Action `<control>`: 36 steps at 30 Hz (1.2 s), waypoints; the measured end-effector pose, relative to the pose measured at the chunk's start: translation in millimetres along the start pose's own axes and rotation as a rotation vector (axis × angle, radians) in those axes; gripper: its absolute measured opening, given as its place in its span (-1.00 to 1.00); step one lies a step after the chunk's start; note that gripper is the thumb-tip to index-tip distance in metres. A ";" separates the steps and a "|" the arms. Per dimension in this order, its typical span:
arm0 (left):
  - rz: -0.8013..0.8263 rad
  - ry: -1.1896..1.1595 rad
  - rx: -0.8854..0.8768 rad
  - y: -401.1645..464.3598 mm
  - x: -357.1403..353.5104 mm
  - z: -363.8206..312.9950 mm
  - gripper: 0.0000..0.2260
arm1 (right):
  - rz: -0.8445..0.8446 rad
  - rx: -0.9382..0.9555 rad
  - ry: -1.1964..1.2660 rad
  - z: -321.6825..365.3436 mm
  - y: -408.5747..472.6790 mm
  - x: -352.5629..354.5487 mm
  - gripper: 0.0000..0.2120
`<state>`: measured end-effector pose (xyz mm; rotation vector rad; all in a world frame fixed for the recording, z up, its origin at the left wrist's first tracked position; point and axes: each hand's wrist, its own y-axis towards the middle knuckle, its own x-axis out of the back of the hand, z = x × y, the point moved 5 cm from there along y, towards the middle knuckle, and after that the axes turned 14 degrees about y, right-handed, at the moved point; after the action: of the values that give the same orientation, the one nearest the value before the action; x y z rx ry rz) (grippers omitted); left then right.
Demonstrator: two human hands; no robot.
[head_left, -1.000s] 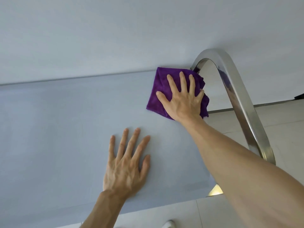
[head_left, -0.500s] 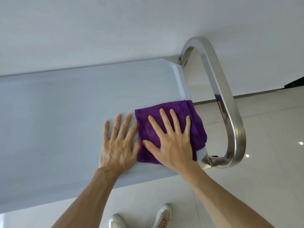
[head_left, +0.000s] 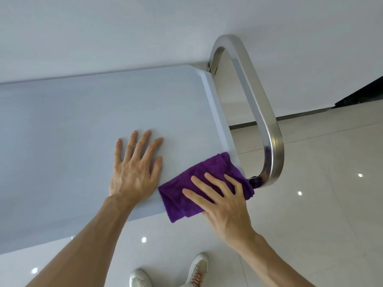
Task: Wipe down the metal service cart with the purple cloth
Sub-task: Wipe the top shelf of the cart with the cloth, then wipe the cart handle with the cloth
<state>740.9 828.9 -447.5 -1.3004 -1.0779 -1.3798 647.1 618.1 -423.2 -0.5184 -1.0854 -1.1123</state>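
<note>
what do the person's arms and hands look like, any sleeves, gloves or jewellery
Both forearms are bare for as far as the view shows, with no sleeve in sight. The left hand and right hand wear no gloves, and no rings, watch or wristband show. Veins and tendons stand out on the backs of the hands.

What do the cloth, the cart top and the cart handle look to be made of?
Cloth: soft purple fabric, probably microfibre; fuzzy nap, limp folds.
Cart top: smooth, matte pale grey, likely brushed metal, though it could be coated.
Handle: polished metal, likely stainless steel; mirror-like reflections along its curve.
</note>
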 end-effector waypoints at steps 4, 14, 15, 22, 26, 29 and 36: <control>-0.004 -0.014 0.006 -0.8 1.0 0.1 -0.55 | 0.039 -0.061 0.173 10.2 -2.0 32.9 -0.64; 0.020 -0.023 0.027 -0.9 2.6 0.1 -0.52 | -0.005 -0.226 0.399 4.3 18.4 180.2 -0.68; 0.021 -0.027 0.026 -0.5 3.3 -0.5 -0.52 | -0.025 -0.233 0.346 -4.2 25.0 192.0 -0.68; 0.027 -0.025 0.028 0.0 8.1 -2.1 -0.51 | -0.076 -0.274 -0.189 -47.2 70.8 209.5 -0.69; 0.036 -0.021 0.033 0.5 8.4 -2.0 -0.51 | -0.199 -0.532 -0.130 -59.9 67.3 199.1 -0.68; 0.043 -0.014 0.031 0.2 7.5 -1.6 -0.51 | -0.129 -0.581 0.292 -54.6 68.7 171.5 -0.66; 0.037 0.002 0.025 1.3 7.0 -1.0 -0.52 | -0.425 -0.519 0.180 -50.8 83.3 145.8 -0.68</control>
<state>741.9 827.3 -440.5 -1.2945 -1.0621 -1.3360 749.8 544.9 -301.2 -0.5903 -0.7586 -1.8007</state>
